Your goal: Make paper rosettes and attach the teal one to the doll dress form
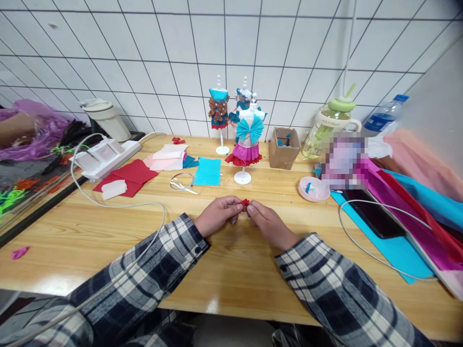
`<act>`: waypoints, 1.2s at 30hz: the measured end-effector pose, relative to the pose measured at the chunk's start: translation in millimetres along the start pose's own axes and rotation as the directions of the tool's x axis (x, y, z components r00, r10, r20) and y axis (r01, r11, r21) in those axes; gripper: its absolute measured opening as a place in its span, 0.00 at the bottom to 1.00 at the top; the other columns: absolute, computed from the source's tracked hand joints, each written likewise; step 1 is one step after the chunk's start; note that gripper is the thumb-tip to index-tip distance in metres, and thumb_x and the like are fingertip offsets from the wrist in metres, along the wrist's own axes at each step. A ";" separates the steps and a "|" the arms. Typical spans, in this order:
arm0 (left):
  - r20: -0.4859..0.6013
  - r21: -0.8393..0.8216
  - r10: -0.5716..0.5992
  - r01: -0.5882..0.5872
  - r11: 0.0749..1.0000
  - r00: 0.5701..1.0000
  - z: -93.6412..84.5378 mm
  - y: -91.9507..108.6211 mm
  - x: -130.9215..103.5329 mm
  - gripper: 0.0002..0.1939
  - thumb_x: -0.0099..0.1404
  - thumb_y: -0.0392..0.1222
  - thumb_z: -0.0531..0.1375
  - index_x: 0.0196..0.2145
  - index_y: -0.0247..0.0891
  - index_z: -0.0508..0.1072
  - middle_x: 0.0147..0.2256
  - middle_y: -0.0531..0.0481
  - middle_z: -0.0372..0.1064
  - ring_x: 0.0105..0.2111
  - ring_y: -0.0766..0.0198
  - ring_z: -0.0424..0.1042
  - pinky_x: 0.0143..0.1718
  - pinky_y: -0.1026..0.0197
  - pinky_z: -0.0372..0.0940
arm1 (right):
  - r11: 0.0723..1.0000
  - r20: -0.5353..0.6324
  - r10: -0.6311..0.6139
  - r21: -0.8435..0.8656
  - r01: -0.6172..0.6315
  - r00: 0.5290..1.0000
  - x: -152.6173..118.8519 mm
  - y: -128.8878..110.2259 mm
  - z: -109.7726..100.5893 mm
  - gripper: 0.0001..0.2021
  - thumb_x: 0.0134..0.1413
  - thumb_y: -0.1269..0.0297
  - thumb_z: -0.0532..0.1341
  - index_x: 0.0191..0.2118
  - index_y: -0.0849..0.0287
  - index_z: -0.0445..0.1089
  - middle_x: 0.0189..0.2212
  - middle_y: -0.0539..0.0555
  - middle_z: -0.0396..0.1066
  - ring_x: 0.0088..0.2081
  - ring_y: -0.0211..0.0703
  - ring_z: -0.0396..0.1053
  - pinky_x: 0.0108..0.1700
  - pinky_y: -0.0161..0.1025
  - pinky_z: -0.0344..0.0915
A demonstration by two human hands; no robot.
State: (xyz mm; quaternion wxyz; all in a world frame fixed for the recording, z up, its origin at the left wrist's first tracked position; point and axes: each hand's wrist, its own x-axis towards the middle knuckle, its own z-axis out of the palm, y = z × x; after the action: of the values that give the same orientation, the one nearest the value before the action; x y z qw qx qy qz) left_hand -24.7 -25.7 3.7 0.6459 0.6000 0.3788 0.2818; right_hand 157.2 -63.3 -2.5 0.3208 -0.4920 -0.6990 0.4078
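over the table (235, 284); left hand (216, 214) and right hand (269, 222), fingers (233, 210) clamped on red piece (246, 202); jug (325, 120) lettering illegible

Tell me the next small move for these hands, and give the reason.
I'd have the right hand pinch the red piece a little tighter while the left hand steadies it. Both hands' fingertips meet at it, and the turquoise bow ahead looks gathered at its middle; a similar gather may suit, though the red folds are too small to read.

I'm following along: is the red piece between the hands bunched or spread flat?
Bunched: the red piece shows as a small, uneven clump between left hand and right hand.
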 end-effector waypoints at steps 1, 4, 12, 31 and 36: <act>0.006 0.011 -0.008 0.008 1.000 1.000 0.4 0.9 -0.3 0.18 0.61 0.55 0.60 0.33 0.35 0.69 0.20 0.56 0.63 0.21 0.70 0.59 0.25 0.65 0.51 | 1.000 -0.002 -0.004 -0.003 0.004 1.000 -0.1 0.2 0.3 0.16 0.67 0.53 0.45 0.31 0.55 0.57 0.25 0.47 0.58 0.29 0.39 0.57 0.33 0.37 0.54; 0.018 0.043 -0.018 0.017 0.999 1.000 0.8 2.6 -0.7 0.18 0.62 0.55 0.60 0.32 0.35 0.69 0.19 0.56 0.64 0.20 0.71 0.58 0.24 0.65 0.49 | 1.000 -0.003 -0.006 0.001 0.006 1.000 0.3 0.5 0.9 0.16 0.67 0.53 0.45 0.32 0.55 0.59 0.25 0.47 0.59 0.28 0.39 0.58 0.33 0.37 0.55; 0.032 0.044 -0.011 0.010 0.999 0.999 -0.7 -0.7 -0.5 0.18 0.62 0.55 0.60 0.32 0.35 0.70 0.20 0.55 0.65 0.21 0.70 0.61 0.26 0.64 0.52 | 0.998 0.006 -0.010 -0.054 0.010 1.000 2.5 1.7 2.6 0.16 0.67 0.54 0.44 0.33 0.55 0.61 0.27 0.49 0.63 0.30 0.40 0.60 0.35 0.38 0.58; -0.209 -0.340 -0.051 -0.024 0.940 0.977 -7.3 -9.8 8.8 0.23 0.52 0.44 0.70 0.42 0.36 0.68 0.33 0.48 0.75 0.32 0.66 0.72 0.35 0.63 0.62 | 0.650 -0.192 -0.004 -0.746 -0.144 0.981 2.2 -1.1 -20.3 0.15 0.64 0.55 0.53 0.41 0.57 0.74 0.38 0.57 0.74 0.43 0.50 0.67 0.45 0.42 0.59; -0.234 -0.288 -0.033 -0.037 0.957 0.972 -5.3 -8.7 8.9 0.23 0.53 0.47 0.69 0.39 0.38 0.62 0.32 0.47 0.77 0.30 0.66 0.72 0.33 0.63 0.61 | 0.654 -0.141 -0.092 -0.755 -0.046 0.986 20.4 2.9 -14.6 0.16 0.65 0.63 0.52 0.54 0.57 0.68 0.42 0.59 0.73 0.44 0.49 0.67 0.45 0.41 0.59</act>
State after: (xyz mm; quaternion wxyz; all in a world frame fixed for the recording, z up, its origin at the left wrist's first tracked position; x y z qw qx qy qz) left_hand -24.9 -16.5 -6.2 0.6770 0.4611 0.4067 0.4044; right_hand 164.6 -39.7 2.6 0.1496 -0.6041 -0.7820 0.0338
